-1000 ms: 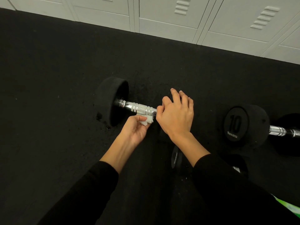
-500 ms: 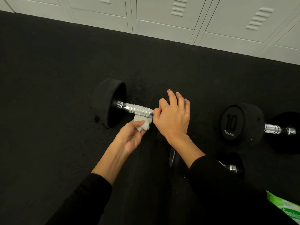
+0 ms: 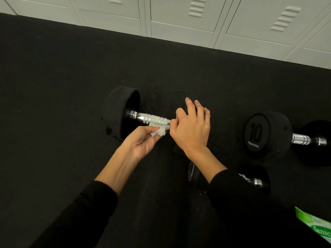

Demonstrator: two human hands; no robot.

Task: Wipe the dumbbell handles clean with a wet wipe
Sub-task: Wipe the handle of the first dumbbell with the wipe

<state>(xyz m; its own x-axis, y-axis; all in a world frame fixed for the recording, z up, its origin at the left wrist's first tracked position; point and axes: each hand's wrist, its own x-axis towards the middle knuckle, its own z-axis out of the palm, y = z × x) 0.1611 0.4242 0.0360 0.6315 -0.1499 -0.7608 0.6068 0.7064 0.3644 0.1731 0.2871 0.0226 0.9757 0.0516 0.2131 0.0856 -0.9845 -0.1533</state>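
Your left hand (image 3: 143, 143) is turned palm up, and its thumb and fingers pinch a small white wet wipe (image 3: 158, 131). You hold the wipe up against the bottom of the shiny handle (image 3: 152, 120) of the dumbbell (image 3: 118, 113) in front of you. The dumbbell lies on its side on the black floor (image 3: 53, 104). Its left round end is easy to see. Its right round end is hidden under your right hand (image 3: 192, 130). That hand rests on top of it with the fingers mostly straight and a bit spread. Its thumb sits right next to the wipe, at the end of the handle.

To your right, a second dumbbell (image 3: 266, 133) with a big 10 on its end lies on the floor, well apart from the first one. A third dumbbell (image 3: 255, 182) lies closer to you, partly hidden by your right sleeve (image 3: 241, 203). A green pack (image 3: 317, 224) peeks in at the bottom right corner. Pale lockers (image 3: 179, 24) stand along the far edge of the floor.
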